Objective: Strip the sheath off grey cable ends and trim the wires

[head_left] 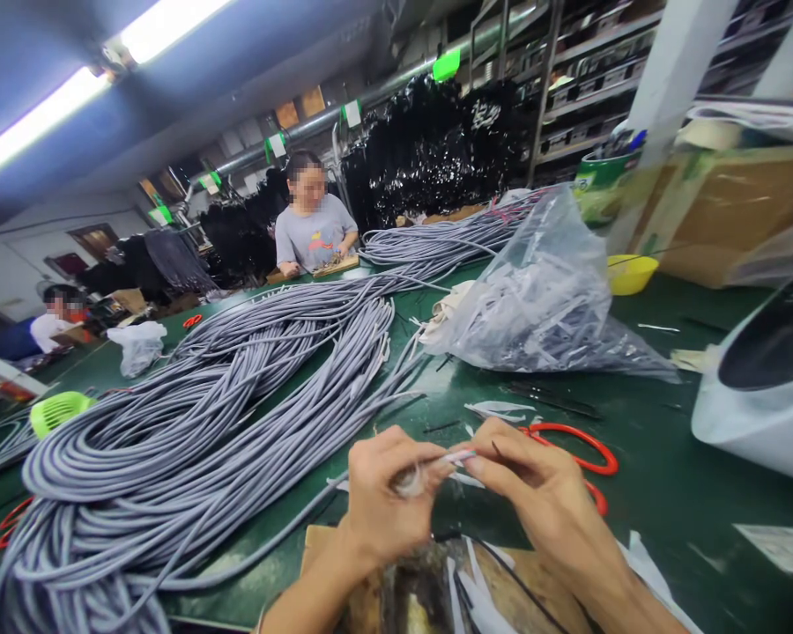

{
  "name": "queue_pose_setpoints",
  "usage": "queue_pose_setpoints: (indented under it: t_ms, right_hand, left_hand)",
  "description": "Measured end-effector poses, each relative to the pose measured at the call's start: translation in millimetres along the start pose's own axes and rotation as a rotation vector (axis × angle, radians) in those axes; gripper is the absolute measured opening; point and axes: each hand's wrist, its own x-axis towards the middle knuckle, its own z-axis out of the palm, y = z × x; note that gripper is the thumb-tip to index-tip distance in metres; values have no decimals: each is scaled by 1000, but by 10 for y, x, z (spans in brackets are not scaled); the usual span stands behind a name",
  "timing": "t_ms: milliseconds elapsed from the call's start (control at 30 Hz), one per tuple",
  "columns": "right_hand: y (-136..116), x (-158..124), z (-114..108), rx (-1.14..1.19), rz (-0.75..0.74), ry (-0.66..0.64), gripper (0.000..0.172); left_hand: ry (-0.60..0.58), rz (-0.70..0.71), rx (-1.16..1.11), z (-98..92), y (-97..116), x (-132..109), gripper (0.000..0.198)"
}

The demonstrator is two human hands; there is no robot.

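Both my hands meet over the front of the bench, fingers closed in pinches. My left hand [391,493] grips a thin whitish cable end [457,457], part of it hidden inside the fist. At its tip, small coloured bits show where the fingertips of my right hand [542,497] pinch it. A grey cable [270,550] runs from the big coil toward my left hand, though its join there is hidden. Red-handled scissors [585,445] lie just behind my right hand. Beneath my hands is a worn wooden board [363,599] with white strips and a dark wire on it.
Coiled grey cables [191,423] cover the bench's left side. A clear plastic bag [535,308] of pale scraps stands behind my hands. At right are a white rounded container [733,396], a yellow bowl [631,274] and a cardboard box [733,211]. A co-worker [314,220] sits across the bench.
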Motion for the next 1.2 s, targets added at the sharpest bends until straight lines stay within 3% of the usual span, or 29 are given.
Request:
queue_pose_setpoints:
  t_ms: [100, 200, 300, 400, 500, 567, 633, 700, 767, 833, 900, 967, 1100, 1133, 1200]
  right_hand:
    - [19, 24, 33, 203, 344, -42, 26]
    - [56, 6, 82, 273, 514, -53, 28]
    - [70, -17, 102, 121, 401, 1, 25]
    - [47, 9, 48, -128, 213, 41, 17]
    - [10, 106, -58, -193, 211, -94, 15]
    - [-7, 182, -108, -142, 308, -210, 14]
    - [-16, 231, -108, -89, 393, -269, 15]
    - [-21, 224, -52, -82, 392, -271, 16]
    - [-28, 164, 34, -118, 278, -246, 18]
    - [-44, 86, 106, -187, 98, -209, 18]
    - [-65, 41, 124, -260, -66, -170, 19]
    - [-75, 54, 80, -302, -122, -120, 18]
    - [3, 185, -92, -246, 46, -58, 14]
    - [41, 217, -131, -212, 111, -45, 13]
    - [119, 267, -190, -146, 236, 0, 11]
  left_hand:
    - [116, 262, 218, 75, -34, -80, 13]
    - [178, 354, 397, 131, -78, -126, 16]
    - [132, 350, 491, 144, -108, -99, 17]
    - [-85, 303, 523, 100, -133, -27, 20]
    - [-296, 267, 361, 14, -159, 28, 22]
    - [-336, 193, 149, -38, -165, 39, 26]
    - [-282, 40, -41, -63, -155, 37, 33]
    - [-146, -176, -154, -48, -135, 31, 40]
    - [8, -381, -204, 1, -116, 29, 42]
    - [95, -494, -216, 65, -108, 28, 41]
    - [82, -482, -191, 115, -114, 27, 38]
    - [-36, -386, -165, 128, -133, 24, 39]
    - [-370, -264, -261, 35, -185, 21, 49]
    - [-403, -280, -328, -2, -200, 24, 52]
    - [-357, -345, -486, -71, -226, 36, 56]
